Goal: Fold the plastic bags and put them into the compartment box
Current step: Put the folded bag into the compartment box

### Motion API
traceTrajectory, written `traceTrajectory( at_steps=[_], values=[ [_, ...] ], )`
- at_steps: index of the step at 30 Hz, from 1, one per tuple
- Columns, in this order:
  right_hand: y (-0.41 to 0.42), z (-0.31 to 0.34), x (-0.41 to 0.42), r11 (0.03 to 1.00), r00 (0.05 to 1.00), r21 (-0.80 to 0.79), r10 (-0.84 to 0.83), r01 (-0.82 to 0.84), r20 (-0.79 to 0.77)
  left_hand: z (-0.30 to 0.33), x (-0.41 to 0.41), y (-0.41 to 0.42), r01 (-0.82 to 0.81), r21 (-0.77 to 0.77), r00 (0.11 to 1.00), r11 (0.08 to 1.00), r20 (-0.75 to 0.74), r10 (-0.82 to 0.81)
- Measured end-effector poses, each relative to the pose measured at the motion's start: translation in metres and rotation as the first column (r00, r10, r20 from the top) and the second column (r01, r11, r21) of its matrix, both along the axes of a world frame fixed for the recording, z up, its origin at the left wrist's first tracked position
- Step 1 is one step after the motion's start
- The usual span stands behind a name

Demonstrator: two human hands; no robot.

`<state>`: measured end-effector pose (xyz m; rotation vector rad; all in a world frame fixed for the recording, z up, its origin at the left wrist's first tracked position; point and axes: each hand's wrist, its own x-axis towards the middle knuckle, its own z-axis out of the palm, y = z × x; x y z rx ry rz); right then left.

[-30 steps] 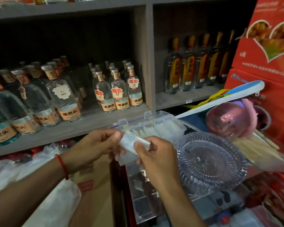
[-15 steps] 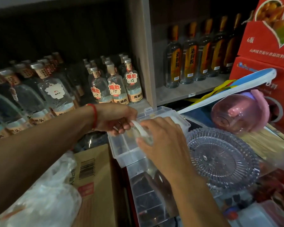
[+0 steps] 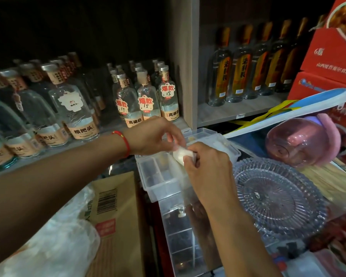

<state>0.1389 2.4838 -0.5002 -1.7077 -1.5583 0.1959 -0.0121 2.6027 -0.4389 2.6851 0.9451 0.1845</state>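
The fingers [image 3: 173, 137] of the left hand [image 3: 154, 134] and the right hand [image 3: 206, 164] both pinch a small folded plastic bag [image 3: 181, 153]. The bag sits between the two hands, just above the clear compartment box [image 3: 158, 176]. A glass plate [image 3: 278, 194] lies beside the box.

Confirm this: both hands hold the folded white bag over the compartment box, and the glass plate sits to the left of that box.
One detail is wrong. In the head view the glass plate sits to the right of the compartment box, not the left. The rest holds: left hand and right hand hold the folded white bag over it.
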Motion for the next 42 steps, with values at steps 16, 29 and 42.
traceTrajectory(
  at_steps=[16, 29, 42],
  values=[
    [-0.002, -0.001, 0.002, 0.996, 0.989, -0.086, -0.017, 0.030, 0.148, -0.008, 0.010, 0.009, 0.136, 0.146, 0.986, 0.980, -0.118, -0.120],
    [-0.009, -0.005, 0.012, 0.986, 0.971, -0.165, 0.055, -0.016, 0.233, -0.027, -0.023, -0.008, 0.082, 0.382, 0.996, 0.920, -0.013, -0.083],
    [-0.016, -0.011, 0.018, 0.947, 0.951, -0.295, 0.204, -0.131, 0.232, -0.029, -0.032, -0.029, -0.036, 0.137, 0.974, 0.990, -0.216, 0.066]
  ],
)
